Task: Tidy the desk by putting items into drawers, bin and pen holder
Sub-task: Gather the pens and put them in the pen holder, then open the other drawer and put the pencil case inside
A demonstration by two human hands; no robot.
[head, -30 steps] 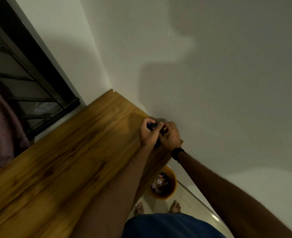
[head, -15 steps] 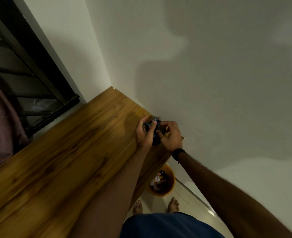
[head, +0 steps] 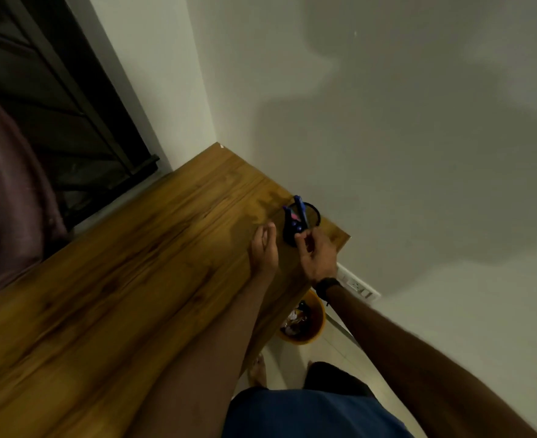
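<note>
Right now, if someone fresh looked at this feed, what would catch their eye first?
The dark pen holder near the far right corner of the wooden desk, with blue pens sticking out of it. The right hand is at its side with curled fingers, while the left hand hangs open just beside it. Below the desk edge, an orange bin holds rubbish on the floor.

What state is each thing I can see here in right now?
Pen holder: upright on the desk corner, blue pens standing in it.
Blue pens: sticking up out of the holder.
Left hand: relaxed, empty, beside the holder.
Right hand: fingers at the holder's base; grip unclear.
Orange bin: on the floor, holding rubbish.
</note>
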